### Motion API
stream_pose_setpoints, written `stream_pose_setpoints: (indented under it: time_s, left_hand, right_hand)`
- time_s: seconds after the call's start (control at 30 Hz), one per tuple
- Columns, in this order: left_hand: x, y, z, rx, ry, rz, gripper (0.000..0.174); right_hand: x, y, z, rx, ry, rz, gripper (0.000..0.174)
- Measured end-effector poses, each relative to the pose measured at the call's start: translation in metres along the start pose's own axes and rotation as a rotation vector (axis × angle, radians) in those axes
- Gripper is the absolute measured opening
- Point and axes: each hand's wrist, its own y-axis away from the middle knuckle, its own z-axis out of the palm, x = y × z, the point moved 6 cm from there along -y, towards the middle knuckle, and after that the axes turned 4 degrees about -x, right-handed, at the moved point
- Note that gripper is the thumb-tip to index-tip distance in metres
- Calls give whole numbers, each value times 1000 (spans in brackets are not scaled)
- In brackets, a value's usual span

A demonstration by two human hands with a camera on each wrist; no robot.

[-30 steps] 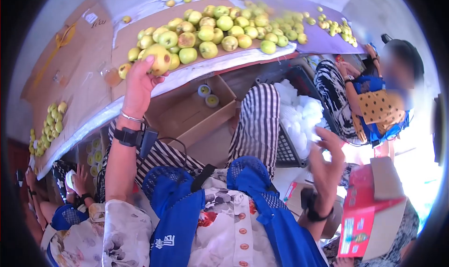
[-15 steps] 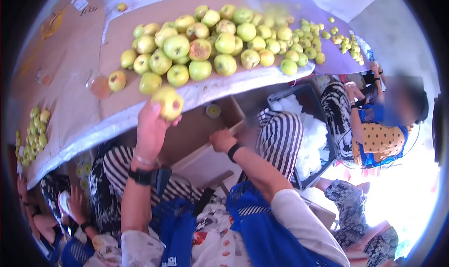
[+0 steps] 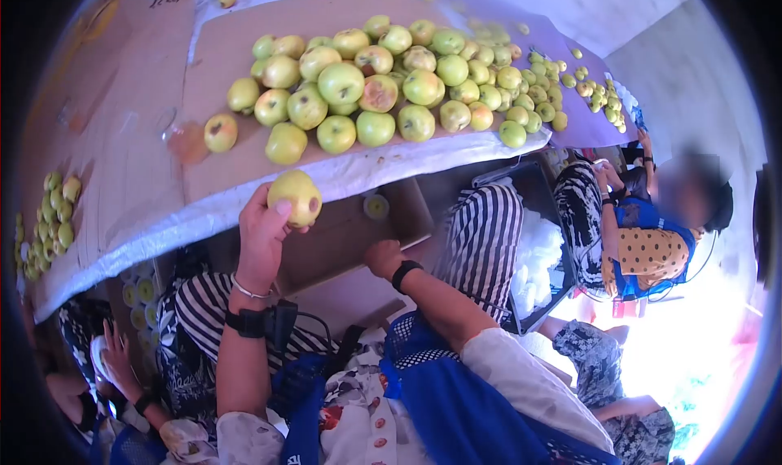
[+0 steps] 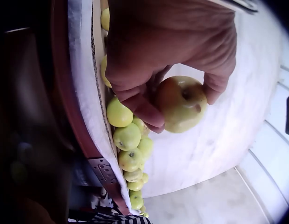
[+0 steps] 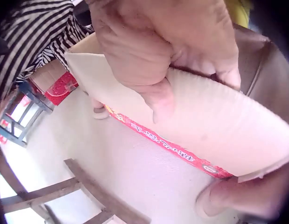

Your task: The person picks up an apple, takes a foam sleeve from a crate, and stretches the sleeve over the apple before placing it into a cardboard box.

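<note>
Pinching a yellow-green apple (image 3: 295,198) between thumb and fingers, the left hand (image 3: 261,227) holds it up at the table's near edge, seen in the head view over the white covering (image 3: 191,206); a dark brown spot shows on the fruit at about four o'clock from its middle. Toward four o'clock from that fruit, the right hand (image 3: 386,259) grips the edge of a cardboard box (image 3: 338,249); in the right wrist view its thumb lies along the pale outer face of a flap (image 5: 214,112), the other fingers bent over the top edge and partly hidden. Inside the box, at three o'clock from the held fruit, sits a single wrapped fruit (image 3: 375,207). At one o'clock a broad pile of apples (image 3: 340,83) covers the tabletop cardboard, several with brown blemishes, and a lone spotted apple (image 3: 221,132) lies at ten o'clock, near the pile's left end. A smaller group of apples (image 3: 55,212) lies well apart at nine o'clock. Between three and four o'clock, past a knee in striped trousers (image 3: 489,245), stands a dark crate (image 3: 562,290) with white packing material (image 3: 533,257) in it. Farther out at three o'clock sits a person in a dotted top (image 3: 652,249); between seven and eight, another person's hand (image 3: 120,363) is beside a white object.
</note>
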Motion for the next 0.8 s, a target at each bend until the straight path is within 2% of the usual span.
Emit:
stream_pose_setpoints:
  time_s: [0.17, 0.3, 0.63, 0.8]
  left_hand:
    - [12, 29, -10, 22, 80, 139, 46]
    - [22, 40, -3, 62, 129, 222, 45]
    - [18, 29, -8, 47, 158, 230, 41]
    - [7, 26, -5, 30, 88, 161, 41]
  right_hand:
    - [-6, 20, 8, 86, -21, 44, 22]
    - [-4, 30, -17, 218, -64, -16, 19]
    - [-20, 38, -4, 212, -82, -56, 17]
    - [-19, 42, 1, 186, -97, -25, 19]
